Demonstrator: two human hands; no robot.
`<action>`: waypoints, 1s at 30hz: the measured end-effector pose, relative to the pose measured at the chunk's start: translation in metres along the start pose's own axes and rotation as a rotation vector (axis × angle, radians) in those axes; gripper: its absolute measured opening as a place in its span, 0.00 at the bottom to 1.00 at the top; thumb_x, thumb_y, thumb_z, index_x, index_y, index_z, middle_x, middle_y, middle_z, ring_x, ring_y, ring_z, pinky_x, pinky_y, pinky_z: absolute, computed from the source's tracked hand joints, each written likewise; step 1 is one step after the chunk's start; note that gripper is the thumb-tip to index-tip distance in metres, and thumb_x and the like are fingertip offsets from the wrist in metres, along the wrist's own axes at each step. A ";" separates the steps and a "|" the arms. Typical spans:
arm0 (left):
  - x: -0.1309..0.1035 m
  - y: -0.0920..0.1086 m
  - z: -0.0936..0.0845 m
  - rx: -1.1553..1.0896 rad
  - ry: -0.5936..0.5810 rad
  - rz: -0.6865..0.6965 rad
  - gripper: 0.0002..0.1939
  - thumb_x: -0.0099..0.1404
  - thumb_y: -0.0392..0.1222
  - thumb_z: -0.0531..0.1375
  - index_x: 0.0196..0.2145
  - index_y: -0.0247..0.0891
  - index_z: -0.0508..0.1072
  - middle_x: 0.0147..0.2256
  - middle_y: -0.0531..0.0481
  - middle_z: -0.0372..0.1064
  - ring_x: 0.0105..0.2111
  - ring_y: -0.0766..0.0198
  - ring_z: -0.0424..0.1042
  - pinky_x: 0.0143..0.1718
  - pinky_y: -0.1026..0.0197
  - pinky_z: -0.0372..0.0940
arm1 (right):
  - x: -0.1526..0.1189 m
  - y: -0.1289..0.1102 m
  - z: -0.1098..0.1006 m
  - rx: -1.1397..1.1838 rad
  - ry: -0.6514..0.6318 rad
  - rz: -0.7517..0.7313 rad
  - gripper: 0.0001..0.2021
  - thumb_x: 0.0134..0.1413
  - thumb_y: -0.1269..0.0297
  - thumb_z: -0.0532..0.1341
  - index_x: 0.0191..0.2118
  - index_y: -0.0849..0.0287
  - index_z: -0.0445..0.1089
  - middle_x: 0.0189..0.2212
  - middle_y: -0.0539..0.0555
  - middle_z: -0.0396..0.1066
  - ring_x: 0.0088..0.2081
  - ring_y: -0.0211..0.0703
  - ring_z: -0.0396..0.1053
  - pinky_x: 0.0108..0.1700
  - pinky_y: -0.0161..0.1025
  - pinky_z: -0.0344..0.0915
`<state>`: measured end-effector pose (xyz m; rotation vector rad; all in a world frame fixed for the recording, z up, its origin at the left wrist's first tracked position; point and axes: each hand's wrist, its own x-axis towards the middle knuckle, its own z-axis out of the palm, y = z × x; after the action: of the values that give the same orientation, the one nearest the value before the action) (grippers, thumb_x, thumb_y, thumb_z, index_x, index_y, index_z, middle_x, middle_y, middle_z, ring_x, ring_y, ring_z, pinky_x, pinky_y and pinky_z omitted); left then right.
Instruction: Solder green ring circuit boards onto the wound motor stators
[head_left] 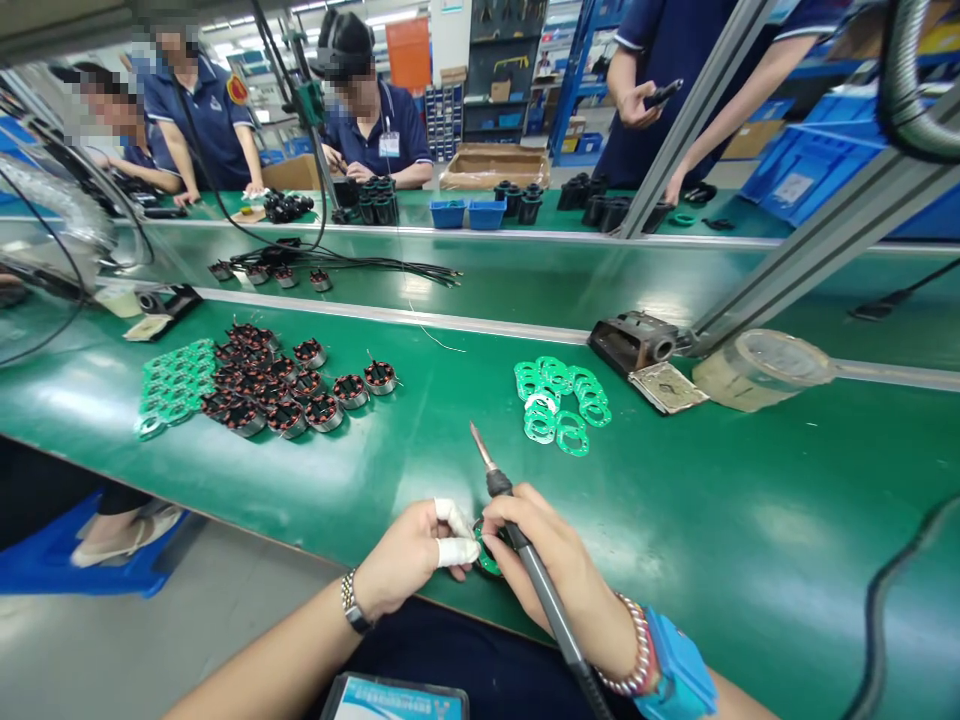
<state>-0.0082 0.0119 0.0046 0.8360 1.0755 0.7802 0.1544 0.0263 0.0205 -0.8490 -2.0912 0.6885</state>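
Observation:
Close to the bench's front edge, my left hand (401,560), with white covers on its thumb and a finger, pinches a green ring-shaped circuit board (489,562). My right hand (574,575) is closed around a soldering iron (541,585), its tip pointing up and away, apart from the board. The right fingertips also touch the board, which is largely hidden by both hands; whether a motor stator lies beneath it I cannot tell. Loose green ring boards (574,385) lie beyond my right hand. Copper-wound stators (285,415) are clustered at the left.
Left of the stators are green boards in rows (176,375). A metal soldering iron stand (637,340), a sponge tray (666,387) and a plastic tub (772,370) stand at right. Black cables (375,262) lie behind the metal rail. Several people work across the bench.

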 end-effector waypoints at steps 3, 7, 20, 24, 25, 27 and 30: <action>-0.001 0.000 -0.001 0.016 -0.001 0.007 0.12 0.47 0.43 0.66 0.22 0.34 0.67 0.19 0.54 0.66 0.21 0.68 0.66 0.26 0.65 0.62 | -0.001 -0.002 0.004 -0.056 0.033 -0.010 0.08 0.52 0.78 0.51 0.34 0.57 0.61 0.23 0.50 0.62 0.26 0.41 0.60 0.28 0.35 0.62; -0.003 0.001 -0.002 0.039 0.012 0.019 0.12 0.50 0.45 0.64 0.22 0.34 0.67 0.20 0.53 0.68 0.22 0.67 0.68 0.28 0.64 0.64 | -0.002 -0.004 0.004 -0.095 0.077 -0.021 0.08 0.52 0.77 0.52 0.35 0.58 0.62 0.24 0.51 0.63 0.27 0.41 0.61 0.28 0.36 0.63; 0.002 -0.002 -0.003 0.067 0.021 -0.021 0.05 0.50 0.37 0.59 0.21 0.35 0.66 0.18 0.54 0.67 0.20 0.68 0.68 0.26 0.65 0.63 | -0.026 -0.018 -0.044 -0.022 0.037 -0.065 0.14 0.51 0.77 0.55 0.43 0.57 0.66 0.22 0.52 0.66 0.24 0.41 0.65 0.25 0.38 0.65; 0.003 -0.003 -0.004 0.079 0.021 -0.024 0.05 0.50 0.37 0.60 0.22 0.35 0.66 0.18 0.54 0.67 0.19 0.68 0.68 0.25 0.65 0.62 | -0.026 -0.021 -0.042 0.014 0.005 -0.040 0.13 0.50 0.78 0.53 0.39 0.58 0.69 0.19 0.52 0.63 0.22 0.41 0.63 0.23 0.37 0.65; 0.003 -0.003 -0.004 0.079 0.019 -0.022 0.05 0.50 0.38 0.60 0.22 0.35 0.67 0.18 0.54 0.67 0.19 0.68 0.68 0.25 0.65 0.62 | -0.026 -0.021 -0.042 0.016 0.001 -0.036 0.12 0.50 0.78 0.53 0.38 0.58 0.69 0.19 0.52 0.63 0.22 0.41 0.63 0.23 0.37 0.64; 0.003 -0.003 -0.005 0.078 0.018 -0.022 0.05 0.50 0.38 0.60 0.22 0.35 0.67 0.18 0.54 0.67 0.19 0.68 0.68 0.25 0.65 0.62 | -0.027 -0.021 -0.041 0.017 0.000 -0.028 0.12 0.51 0.77 0.54 0.38 0.59 0.69 0.19 0.52 0.63 0.22 0.41 0.63 0.23 0.37 0.64; 0.002 -0.002 -0.004 0.073 0.020 -0.024 0.05 0.50 0.38 0.60 0.22 0.35 0.67 0.18 0.54 0.67 0.19 0.68 0.68 0.25 0.65 0.62 | -0.028 -0.021 -0.042 0.019 -0.017 -0.033 0.12 0.50 0.78 0.54 0.39 0.59 0.69 0.19 0.52 0.63 0.22 0.41 0.63 0.23 0.37 0.64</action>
<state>-0.0109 0.0139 0.0011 0.8768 1.1356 0.7336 0.1945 0.0003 0.0464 -0.7987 -2.1056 0.6993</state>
